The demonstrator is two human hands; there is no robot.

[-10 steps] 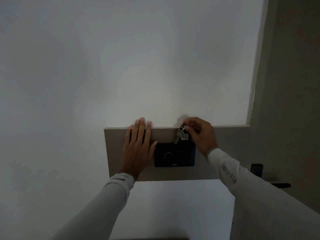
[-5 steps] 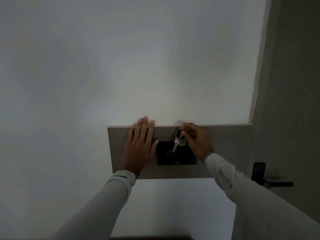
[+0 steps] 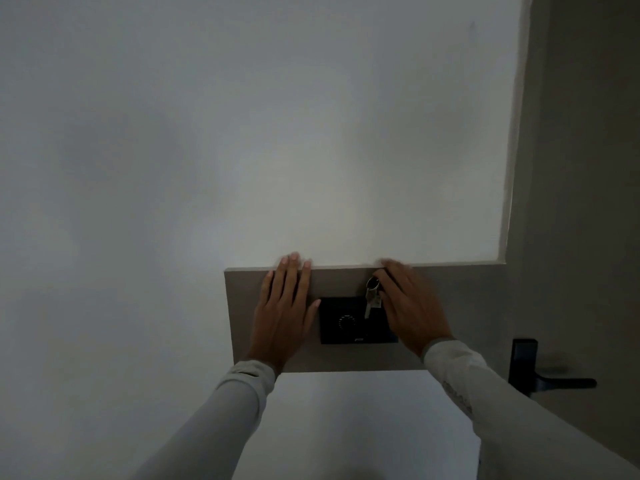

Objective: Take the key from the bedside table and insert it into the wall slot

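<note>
Right hand [image 3: 410, 306] pinches the key [image 3: 370, 301] by its ring, blade dangling over the black wall slot [image 3: 356, 321] panel's upper right, while the left hand [image 3: 284, 313] lies flat, fingers spread, just left of it.

A small silver key [image 3: 367, 309] on a ring hung blade-down over the black wall slot's [image 3: 356, 321] upper right.

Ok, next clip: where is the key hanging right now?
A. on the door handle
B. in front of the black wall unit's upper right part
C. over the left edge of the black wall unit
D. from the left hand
B: the key dangles by its ring from the right hand in front of the upper right part of the black wall unit, while the left hand lies flat on the grey panel.
</note>
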